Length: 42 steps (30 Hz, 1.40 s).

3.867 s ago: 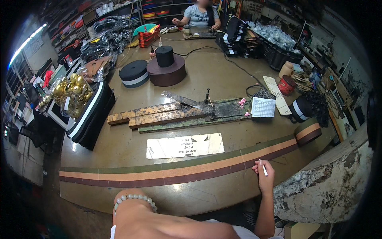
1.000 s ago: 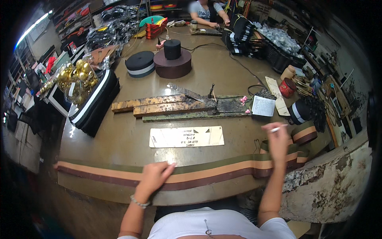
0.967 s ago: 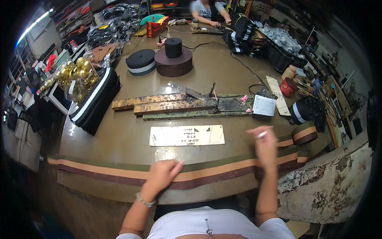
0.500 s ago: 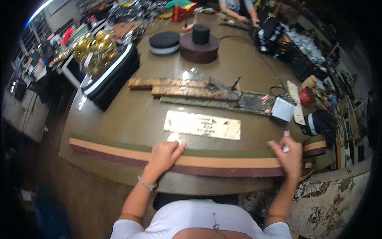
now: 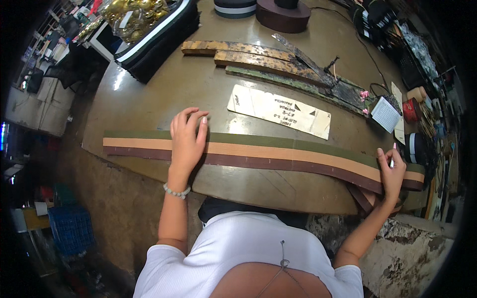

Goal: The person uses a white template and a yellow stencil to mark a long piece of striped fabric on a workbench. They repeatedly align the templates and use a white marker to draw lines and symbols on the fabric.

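A long striped webbing strap [image 5: 283, 154], green, tan and dark brown, lies along the near part of the table [image 5: 278, 191]. My left hand [image 5: 188, 136] is over its left part, fingers stretched out and slightly apart, gripping nothing. Whether the palm touches the strap, I cannot tell. At the strap's right part, my right hand [image 5: 392, 174] is closed on a thin pink-and-white pen-like stick [image 5: 392, 160], only partly visible between the fingers. Beyond the right hand the strap loops over itself, and some of it is folded beneath. A cream cardboard template [image 5: 280, 111] with handwriting lies beyond the strap.
Farther back sit worn wooden bars with a hinged metal blade [image 5: 303, 59], and a white box-shaped item [image 5: 385, 114]. Webbing rolls [image 5: 283, 16] stand at the far edge. A black-and-white webbing stack [image 5: 156, 44] occupies the left corner. A blue crate [image 5: 72, 228] is lower left.
My view has tilted down and shifted. My left hand has gone from thumb-out pressing on the strap to outstretched fingers. My right hand has moved right along the strap, keeping the stick.
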Motion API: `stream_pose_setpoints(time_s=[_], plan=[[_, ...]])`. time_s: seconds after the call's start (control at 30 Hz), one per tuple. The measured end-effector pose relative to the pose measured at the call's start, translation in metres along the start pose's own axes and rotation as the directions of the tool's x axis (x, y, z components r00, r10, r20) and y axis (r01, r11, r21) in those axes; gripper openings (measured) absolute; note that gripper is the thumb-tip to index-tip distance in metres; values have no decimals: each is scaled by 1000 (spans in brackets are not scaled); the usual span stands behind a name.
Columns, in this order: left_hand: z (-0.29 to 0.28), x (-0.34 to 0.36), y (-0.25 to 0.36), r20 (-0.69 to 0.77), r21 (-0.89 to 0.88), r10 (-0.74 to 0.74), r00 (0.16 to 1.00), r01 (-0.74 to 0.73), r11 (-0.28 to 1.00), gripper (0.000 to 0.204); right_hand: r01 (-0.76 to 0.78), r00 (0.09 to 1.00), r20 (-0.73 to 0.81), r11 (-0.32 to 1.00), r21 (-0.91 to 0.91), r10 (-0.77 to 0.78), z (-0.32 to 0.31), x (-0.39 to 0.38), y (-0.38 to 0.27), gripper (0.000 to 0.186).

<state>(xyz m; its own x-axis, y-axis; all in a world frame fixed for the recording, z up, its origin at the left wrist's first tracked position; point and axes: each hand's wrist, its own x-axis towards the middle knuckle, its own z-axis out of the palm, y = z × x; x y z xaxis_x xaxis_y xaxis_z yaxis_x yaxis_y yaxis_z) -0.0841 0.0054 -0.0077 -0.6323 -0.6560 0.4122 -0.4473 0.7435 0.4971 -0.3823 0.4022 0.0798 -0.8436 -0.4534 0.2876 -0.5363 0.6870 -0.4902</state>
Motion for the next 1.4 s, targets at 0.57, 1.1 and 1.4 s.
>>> stream_pose_setpoints(time_s=[0.57, 1.1, 1.4], plan=[[2, 17, -57, 104, -140, -55, 993, 70, 988, 47, -181, 964, 265, 705, 685, -9, 50, -21, -17, 42], [-127, 53, -303, -115, 481, -14, 993, 67, 874, 38, 254, 897, 418, 942, -219, -145, 69, -57, -65, 50], [51, 13, 64, 295, -529, 342, 892, -146, 836, 44, 249, 915, 261, 940, 233, -307, 70, -46, -86, 40]])
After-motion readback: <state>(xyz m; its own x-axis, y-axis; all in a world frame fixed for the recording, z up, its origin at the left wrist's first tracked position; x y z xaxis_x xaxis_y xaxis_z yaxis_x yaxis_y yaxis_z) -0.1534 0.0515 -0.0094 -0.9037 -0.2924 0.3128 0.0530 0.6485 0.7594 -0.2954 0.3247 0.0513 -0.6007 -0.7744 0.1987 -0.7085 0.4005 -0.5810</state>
